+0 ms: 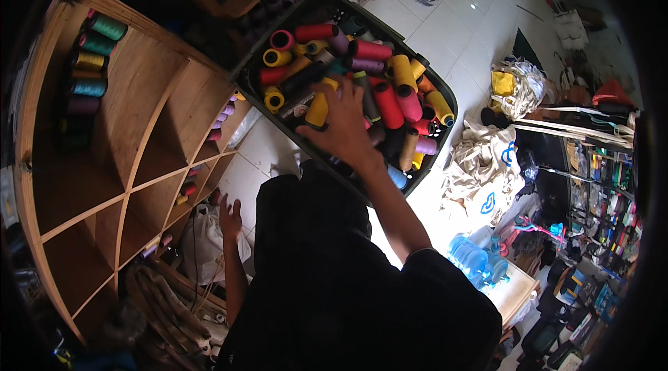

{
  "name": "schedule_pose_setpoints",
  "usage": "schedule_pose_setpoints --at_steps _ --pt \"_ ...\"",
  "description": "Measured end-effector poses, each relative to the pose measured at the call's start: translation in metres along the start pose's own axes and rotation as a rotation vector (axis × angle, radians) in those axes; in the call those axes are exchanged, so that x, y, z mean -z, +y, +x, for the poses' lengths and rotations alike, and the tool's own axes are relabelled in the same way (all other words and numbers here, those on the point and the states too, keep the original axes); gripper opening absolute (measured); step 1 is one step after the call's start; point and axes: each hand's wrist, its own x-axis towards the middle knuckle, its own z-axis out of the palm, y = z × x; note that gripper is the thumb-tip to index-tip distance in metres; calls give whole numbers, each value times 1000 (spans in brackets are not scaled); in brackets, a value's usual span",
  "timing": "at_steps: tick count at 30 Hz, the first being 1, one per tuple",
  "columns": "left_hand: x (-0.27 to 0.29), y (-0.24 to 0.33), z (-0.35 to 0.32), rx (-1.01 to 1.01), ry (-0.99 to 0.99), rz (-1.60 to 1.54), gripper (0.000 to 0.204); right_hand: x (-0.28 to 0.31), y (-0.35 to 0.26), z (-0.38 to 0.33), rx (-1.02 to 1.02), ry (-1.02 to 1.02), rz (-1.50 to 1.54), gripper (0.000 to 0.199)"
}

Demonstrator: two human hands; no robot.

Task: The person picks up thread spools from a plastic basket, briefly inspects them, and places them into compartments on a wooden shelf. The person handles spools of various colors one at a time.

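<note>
A dark green plastic bin (449, 86) is heaped with thread spools in red, yellow, purple, pink, orange and other colours. My right hand (344, 124) reaches into it, thumb and fingers spanning a yellow thread spool (320, 108) near the bin's close left part. The palm side and part of that spool are hidden under the hand. Down to the left, my left hand (230, 219) hangs beside the shelf with its fingers apart. A small dark red spool (216, 197) shows near its fingertips; whether they touch, I cannot tell.
A wooden cubby shelf (125, 194) stands at left, with a column of green, gold and teal spools (97, 54). Right of the bin lie cream cloth bags (483, 169) on white tiles. Blue water jugs (470, 260) and a crowded rack (602, 211) stand farther right.
</note>
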Motion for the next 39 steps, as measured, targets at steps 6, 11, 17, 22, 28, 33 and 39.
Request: schedule_pose_setpoints --at_steps 6,11,17,22,28,33,39 --pt "12 -146 -43 393 -164 29 51 -15 40 12 49 -106 -247 99" --pt "3 -137 -103 878 -70 -155 64 -10 43 22 5 -77 -144 96" --pt "-15 -207 -117 1006 11 -241 69 -5 77 80 -67 243 -128 94" --pt "-3 -156 -79 675 66 -166 51 -12 87 109 -23 227 -212 89" --pt "-8 -171 -50 480 194 -276 35 -19 97 127 -83 -61 -228 96" --pt "-3 -92 -60 777 150 -358 29 -42 106 119 -75 234 -340 100" --pt "-9 -124 -102 755 48 -368 41 8 73 75 -194 -385 -429 106"
